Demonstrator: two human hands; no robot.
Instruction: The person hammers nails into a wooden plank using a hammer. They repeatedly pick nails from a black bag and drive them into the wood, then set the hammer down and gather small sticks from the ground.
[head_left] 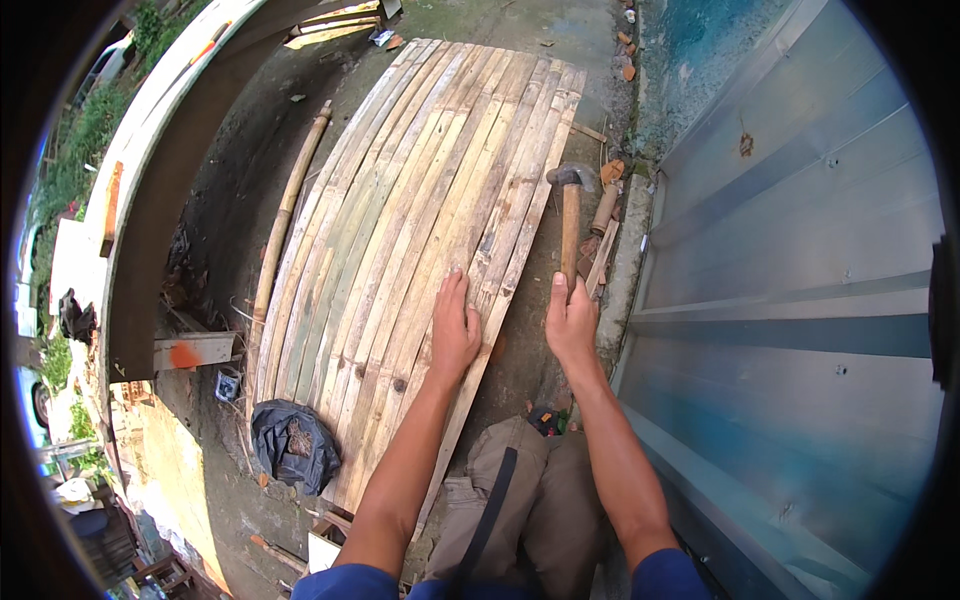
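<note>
A large panel of bamboo slats lies in front of me, its strips running lengthwise side by side. My left hand rests on it near the right edge, fingers stretched out and lying on the slats. Whether anything small is under the fingertips is hidden. Just off that edge, my right hand is wrapped round the wooden handle of a hammer, thumb along the handle, with the dark metal head at the far end. A crumpled black plastic bag sits open at the panel's near left corner, with small brownish, thin pieces inside.
A corrugated metal wall rises close on my right. Wood scraps and brick bits lie along its foot. Left of the panel are a bamboo pole and a curved, white-edged structure. A blue-white crumpled packet lies near the bag.
</note>
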